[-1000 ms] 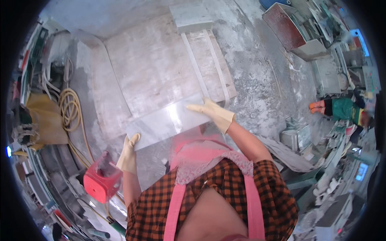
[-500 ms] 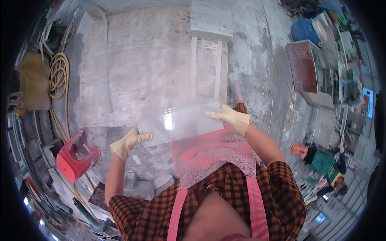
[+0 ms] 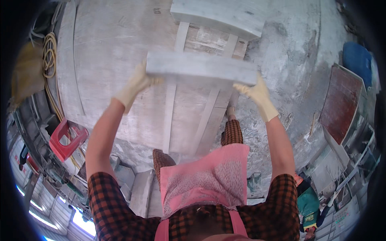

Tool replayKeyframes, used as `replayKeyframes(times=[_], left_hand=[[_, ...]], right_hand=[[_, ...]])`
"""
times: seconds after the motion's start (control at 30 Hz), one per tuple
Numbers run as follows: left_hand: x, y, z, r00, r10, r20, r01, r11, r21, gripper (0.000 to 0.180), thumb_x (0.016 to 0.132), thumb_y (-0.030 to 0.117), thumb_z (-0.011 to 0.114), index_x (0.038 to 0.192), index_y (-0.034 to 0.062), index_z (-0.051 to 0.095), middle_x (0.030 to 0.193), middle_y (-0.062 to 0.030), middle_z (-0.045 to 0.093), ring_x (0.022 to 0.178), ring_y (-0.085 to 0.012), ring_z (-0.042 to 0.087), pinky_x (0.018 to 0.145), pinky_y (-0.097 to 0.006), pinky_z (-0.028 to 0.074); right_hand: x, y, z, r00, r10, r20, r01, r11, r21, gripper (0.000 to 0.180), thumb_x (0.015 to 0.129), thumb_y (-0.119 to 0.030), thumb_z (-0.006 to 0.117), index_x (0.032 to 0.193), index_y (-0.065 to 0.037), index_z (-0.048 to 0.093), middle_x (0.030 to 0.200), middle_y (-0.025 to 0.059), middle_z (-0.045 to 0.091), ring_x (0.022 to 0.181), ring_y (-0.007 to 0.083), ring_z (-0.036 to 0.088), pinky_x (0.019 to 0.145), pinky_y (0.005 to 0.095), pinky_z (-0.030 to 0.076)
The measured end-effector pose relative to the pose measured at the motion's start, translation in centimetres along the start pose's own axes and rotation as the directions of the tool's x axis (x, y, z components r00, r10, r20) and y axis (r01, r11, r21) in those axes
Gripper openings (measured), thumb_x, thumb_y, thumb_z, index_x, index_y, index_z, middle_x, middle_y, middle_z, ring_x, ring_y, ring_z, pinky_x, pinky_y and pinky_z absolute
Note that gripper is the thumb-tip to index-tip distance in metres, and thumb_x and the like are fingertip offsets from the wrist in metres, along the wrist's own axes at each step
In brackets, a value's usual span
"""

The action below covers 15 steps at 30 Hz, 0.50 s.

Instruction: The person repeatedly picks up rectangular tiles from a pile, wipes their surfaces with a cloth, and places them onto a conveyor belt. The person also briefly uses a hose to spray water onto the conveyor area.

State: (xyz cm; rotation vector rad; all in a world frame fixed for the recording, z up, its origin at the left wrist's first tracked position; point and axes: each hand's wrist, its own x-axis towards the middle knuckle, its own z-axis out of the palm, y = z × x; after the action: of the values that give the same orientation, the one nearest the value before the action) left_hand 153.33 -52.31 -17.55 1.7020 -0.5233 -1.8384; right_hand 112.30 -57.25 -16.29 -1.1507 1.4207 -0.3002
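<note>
A long, thick pale grey slab (image 3: 201, 66) is held up in front of me, its side toward me; blur hides whether it is one piece or several thin ones together. My left hand (image 3: 138, 85), in a cream rubber glove, grips its left end. At the right end my right hand (image 3: 257, 94), gloved alike, has its thumb along the near side and its fingers mostly hidden. Beyond the slab, a similar pale grey block (image 3: 217, 20) lies across two light strips (image 3: 170, 112) on a wide worn board (image 3: 116, 84).
On the left are a red plastic stool (image 3: 66, 140) and a coiled yellow hose (image 3: 50, 56). To the right stand a reddish-brown panel (image 3: 341, 104) and a blue drum (image 3: 356, 64). A person in green (image 3: 307, 199) is at the lower right. Grey blocks (image 3: 140, 195) sit by my left side.
Both hands have carried the slab away from my body, out over the board and strips. It has tipped from showing its glossy broad face to showing its side.
</note>
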Motion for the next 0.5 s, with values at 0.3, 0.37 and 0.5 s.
replayKeyframes(times=[0.3,0.37,0.5], left_hand=[[11.0,7.6,6.1,0.924,0.29,-0.249,-0.371,0.836,-0.404,0.036,0.095,0.015,0.058,0.128,-0.0001,0.053,0.118,-0.0161,0.062,0.102,-0.0279,0.064,0.08,-0.047,0.058],[11.9,7.8,6.7,0.827,0.449,-0.337,-0.453,0.889,0.071,0.046,0.09,0.015,0.065,0.131,0.0004,0.051,0.122,-0.0181,0.061,0.105,-0.0303,0.063,0.085,-0.046,0.056],[12.5,8.3,6.2,0.788,0.603,-0.126,-0.052,0.268,0.962,0.061,0.083,0.019,0.072,0.136,0.0028,0.05,0.135,-0.0222,0.055,0.119,-0.0322,0.058,0.097,-0.039,0.049]], right_hand=[[10.4,-0.8,-1.0,0.942,0.182,-0.282,0.156,0.507,0.848,0.044,0.085,-0.018,0.074,0.119,0.004,0.057,0.123,0.0184,0.059,0.103,0.0327,0.065,0.081,0.0415,0.06],[10.8,-1.1,-0.4,0.903,0.109,-0.416,0.12,0.865,0.487,0.045,0.082,-0.019,0.077,0.116,0.004,0.06,0.125,0.0203,0.06,0.104,0.034,0.065,0.082,0.0442,0.059],[10.5,-0.6,-0.8,0.918,-0.14,-0.37,-0.024,0.914,-0.404,0.062,0.074,-0.023,0.084,0.122,0.006,0.058,0.134,0.0247,0.054,0.115,0.0362,0.06,0.094,0.0467,0.051]])
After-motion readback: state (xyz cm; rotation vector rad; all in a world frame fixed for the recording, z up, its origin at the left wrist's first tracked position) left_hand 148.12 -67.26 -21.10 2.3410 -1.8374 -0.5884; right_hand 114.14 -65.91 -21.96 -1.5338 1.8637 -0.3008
